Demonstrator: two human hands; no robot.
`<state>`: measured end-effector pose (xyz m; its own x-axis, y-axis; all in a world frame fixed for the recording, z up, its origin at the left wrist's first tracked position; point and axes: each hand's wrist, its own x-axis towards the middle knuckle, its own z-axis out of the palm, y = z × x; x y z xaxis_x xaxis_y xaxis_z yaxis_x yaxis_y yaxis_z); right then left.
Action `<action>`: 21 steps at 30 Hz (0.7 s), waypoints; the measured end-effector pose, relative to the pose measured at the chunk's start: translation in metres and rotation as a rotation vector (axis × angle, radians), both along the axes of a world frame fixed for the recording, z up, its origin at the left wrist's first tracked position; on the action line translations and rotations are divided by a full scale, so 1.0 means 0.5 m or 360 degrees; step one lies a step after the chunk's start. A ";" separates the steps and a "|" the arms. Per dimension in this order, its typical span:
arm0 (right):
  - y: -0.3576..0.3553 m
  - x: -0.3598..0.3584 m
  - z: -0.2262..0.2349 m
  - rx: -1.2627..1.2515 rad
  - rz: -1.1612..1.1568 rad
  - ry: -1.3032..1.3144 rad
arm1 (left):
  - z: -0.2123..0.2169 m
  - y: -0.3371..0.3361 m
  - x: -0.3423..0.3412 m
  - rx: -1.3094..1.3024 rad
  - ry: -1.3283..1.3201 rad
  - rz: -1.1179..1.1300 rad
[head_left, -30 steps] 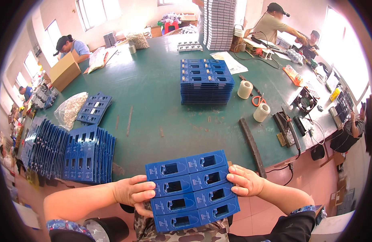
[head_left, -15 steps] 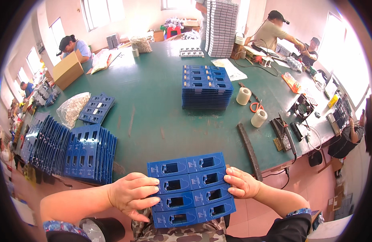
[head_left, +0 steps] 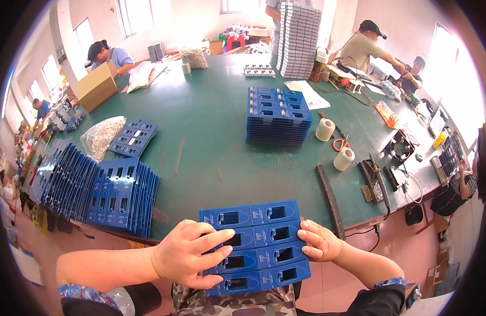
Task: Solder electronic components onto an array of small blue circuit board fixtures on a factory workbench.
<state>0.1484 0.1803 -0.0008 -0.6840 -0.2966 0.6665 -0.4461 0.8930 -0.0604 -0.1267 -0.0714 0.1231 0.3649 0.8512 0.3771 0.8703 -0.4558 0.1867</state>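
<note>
Blue tray (head_left: 264,243) overhangs tabletop (head_left: 211,131) edge — left hand (head_left: 187,253) fingers spread flat on top, right hand (head_left: 317,241) pinching side; uneven pressure could tip it off.

Card sheet (head_left: 264,231) is flanked by left-hand fingers (head_left: 214,239) and right-hand fingers (head_left: 306,239); tray stack (head_left: 277,116) is set well beyond.

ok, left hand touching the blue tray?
Touching. The head view shows the left hand lying flat on the blue tray, fingers spread over its left cells.
</note>
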 end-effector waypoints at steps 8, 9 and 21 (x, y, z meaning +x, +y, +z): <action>0.003 0.000 -0.006 -0.0015 0.0005 0.0022 | 0.016 0.014 0.006 -0.0194 0.0062 0.0010; 0.003 0.001 -0.007 -0.0011 -0.0016 0.0016 | 0.016 0.012 0.009 -0.0212 0.0025 0.0050; -0.001 0.009 -0.004 0.0097 -0.0143 -0.0002 | 0.023 0.004 0.020 -0.0252 0.0106 0.0095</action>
<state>0.1527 0.1800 -0.0027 -0.7104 -0.2740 0.6483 -0.3641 0.9313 -0.0054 -0.1167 -0.0696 0.1345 0.3315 0.9189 0.2136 0.9077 -0.3724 0.1933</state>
